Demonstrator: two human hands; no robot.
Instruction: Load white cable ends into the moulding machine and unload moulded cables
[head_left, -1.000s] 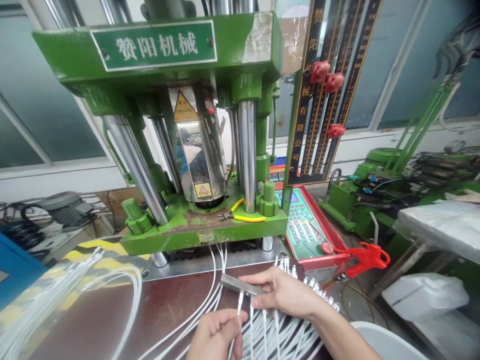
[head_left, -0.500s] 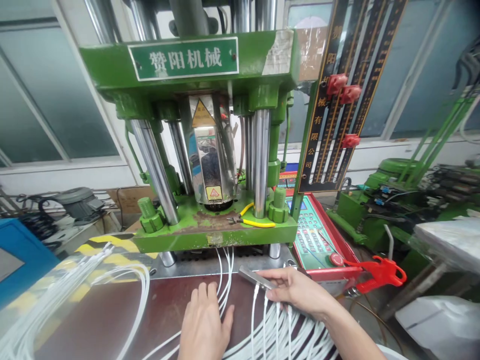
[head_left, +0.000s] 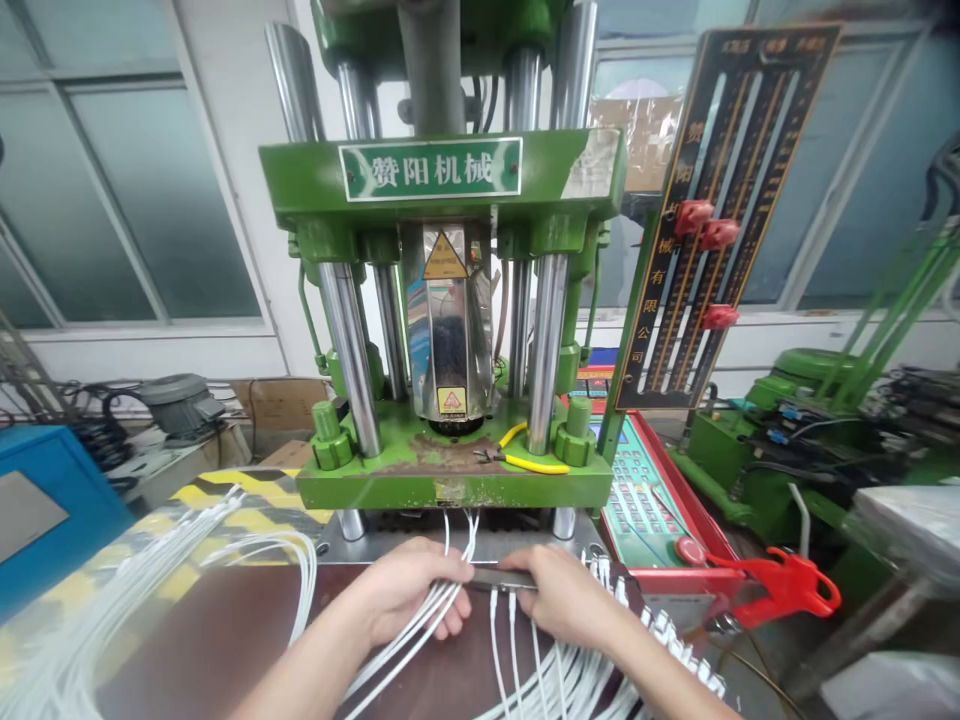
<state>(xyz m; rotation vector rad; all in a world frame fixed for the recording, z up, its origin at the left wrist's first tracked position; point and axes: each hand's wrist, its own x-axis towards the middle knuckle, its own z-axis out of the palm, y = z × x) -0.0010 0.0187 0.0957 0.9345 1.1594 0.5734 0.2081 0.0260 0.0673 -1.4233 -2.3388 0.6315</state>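
Note:
In front of the green press (head_left: 450, 490), my right hand (head_left: 562, 595) is closed on a flat metal bar (head_left: 499, 578). Several white cables with plug ends hang from the bar's near side. My left hand (head_left: 420, 590) is closed around a few white cables (head_left: 472, 535) that come out from under the press. Its thumb and fingertips are by the bar's left end; whether they also grip the bar I cannot tell. The fingertips of my right hand are partly hidden behind the bar.
Yellow-handled cutting pliers (head_left: 536, 465) lie on the press plate. Coiled white cables (head_left: 150, 590) fill the table's left side, and many plug-ended cables (head_left: 667, 640) lie at right. A red control panel (head_left: 697, 510) with a red hook-shaped tool (head_left: 780, 590) stands at right.
My left hand has lifted off the tabletop and closed around the cables from the press. My right hand has brought the bar level in front of the press. The view has shifted.

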